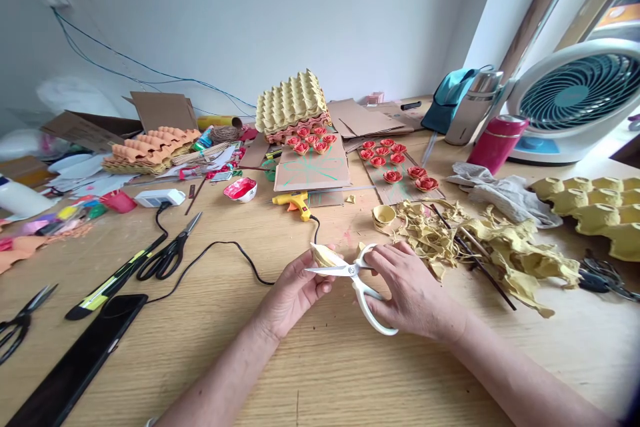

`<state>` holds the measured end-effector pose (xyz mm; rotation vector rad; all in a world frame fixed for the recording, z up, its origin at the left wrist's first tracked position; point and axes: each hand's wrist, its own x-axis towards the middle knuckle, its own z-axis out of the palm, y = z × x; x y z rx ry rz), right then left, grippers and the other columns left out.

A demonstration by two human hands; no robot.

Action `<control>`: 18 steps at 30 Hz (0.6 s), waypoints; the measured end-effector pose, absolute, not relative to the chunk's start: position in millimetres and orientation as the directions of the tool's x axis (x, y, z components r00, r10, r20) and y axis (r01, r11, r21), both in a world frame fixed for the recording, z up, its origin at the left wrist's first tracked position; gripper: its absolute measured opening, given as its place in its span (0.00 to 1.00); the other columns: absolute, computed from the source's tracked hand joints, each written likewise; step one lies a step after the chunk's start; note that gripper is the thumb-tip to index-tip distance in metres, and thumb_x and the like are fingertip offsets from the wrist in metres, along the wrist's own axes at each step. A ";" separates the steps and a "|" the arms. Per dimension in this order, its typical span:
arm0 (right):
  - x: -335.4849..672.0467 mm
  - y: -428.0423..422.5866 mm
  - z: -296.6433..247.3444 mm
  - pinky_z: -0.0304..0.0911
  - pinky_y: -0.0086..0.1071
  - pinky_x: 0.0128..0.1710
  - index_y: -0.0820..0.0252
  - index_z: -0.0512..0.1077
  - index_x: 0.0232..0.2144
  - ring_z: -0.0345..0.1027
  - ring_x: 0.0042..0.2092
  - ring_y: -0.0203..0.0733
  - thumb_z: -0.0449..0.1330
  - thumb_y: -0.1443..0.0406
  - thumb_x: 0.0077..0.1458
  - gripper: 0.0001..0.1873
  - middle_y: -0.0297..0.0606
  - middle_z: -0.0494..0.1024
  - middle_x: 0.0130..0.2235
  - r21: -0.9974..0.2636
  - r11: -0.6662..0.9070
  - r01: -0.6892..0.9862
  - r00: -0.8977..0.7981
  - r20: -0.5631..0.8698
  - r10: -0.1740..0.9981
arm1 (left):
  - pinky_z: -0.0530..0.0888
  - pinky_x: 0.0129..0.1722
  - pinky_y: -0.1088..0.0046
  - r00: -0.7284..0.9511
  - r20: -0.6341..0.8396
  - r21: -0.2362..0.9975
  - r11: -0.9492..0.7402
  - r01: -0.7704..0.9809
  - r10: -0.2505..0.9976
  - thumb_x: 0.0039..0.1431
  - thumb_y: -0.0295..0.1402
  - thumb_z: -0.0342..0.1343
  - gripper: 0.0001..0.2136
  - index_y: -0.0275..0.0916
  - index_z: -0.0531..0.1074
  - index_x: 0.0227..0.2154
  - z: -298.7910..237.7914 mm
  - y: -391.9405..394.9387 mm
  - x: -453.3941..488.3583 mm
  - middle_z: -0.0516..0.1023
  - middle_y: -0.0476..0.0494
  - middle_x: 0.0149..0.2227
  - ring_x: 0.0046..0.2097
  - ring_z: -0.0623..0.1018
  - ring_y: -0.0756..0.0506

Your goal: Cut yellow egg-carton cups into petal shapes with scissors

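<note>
Between the thumb and fingers of my left hand (296, 287) is a small yellow egg-carton cup (326, 256), pinched and partly hidden by the fingers. White-handled scissors (369, 301) are in my right hand (409, 290), with fingers through the loops. Their blades point left and lie across the cup's front side; I cannot tell whether they bite into it. Just beyond my right hand sit cut yellow cups (384, 215) and a heap of yellow carton scraps (433, 240).
A yellow glue gun (295, 202) lies ahead, its cord running left. Red paper roses (393, 176) rest on cardboard (313, 170). Black scissors (167, 255), a utility knife (113, 280) and a dark tablet (83, 360) lie left. A pink flask (497, 143) and fan (575, 100) stand right.
</note>
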<state>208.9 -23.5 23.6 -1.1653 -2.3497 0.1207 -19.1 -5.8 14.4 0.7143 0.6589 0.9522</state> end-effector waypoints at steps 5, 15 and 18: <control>209.4 -23.4 24.1 0.52 0.38 0.39 0.57 0.63 0.32 0.65 0.33 0.43 0.58 0.60 0.56 0.09 0.37 0.74 0.32 -0.286 0.642 0.711 -0.514 0.410 0.753 | 0.71 0.34 0.79 0.445 -0.164 0.795 0.385 -0.468 0.880 0.53 0.34 0.67 0.18 0.37 0.77 0.46 13.0 -4.3 -19.9 0.79 0.36 0.47 0.39 0.76 0.50; 210.6 -26.8 25.2 0.49 0.35 0.37 0.57 0.61 0.29 0.63 0.28 0.38 0.58 0.60 0.58 0.11 0.33 0.73 0.28 -0.297 0.682 0.668 -0.538 0.440 0.719 | 0.71 0.35 0.79 0.454 -0.124 0.786 0.366 -0.498 0.882 0.51 0.35 0.69 0.19 0.37 0.78 0.46 11.9 -4.2 -22.5 0.78 0.37 0.48 0.38 0.75 0.50; 211.2 -27.1 24.4 0.49 0.35 0.36 0.57 0.60 0.28 0.63 0.27 0.37 0.57 0.59 0.60 0.12 0.32 0.72 0.27 -0.296 0.696 0.654 -0.555 0.437 0.708 | 0.71 0.34 0.79 0.451 -0.112 0.788 0.356 -0.502 0.885 0.50 0.36 0.69 0.20 0.38 0.78 0.47 9.9 -2.8 -23.3 0.78 0.38 0.47 0.38 0.74 0.51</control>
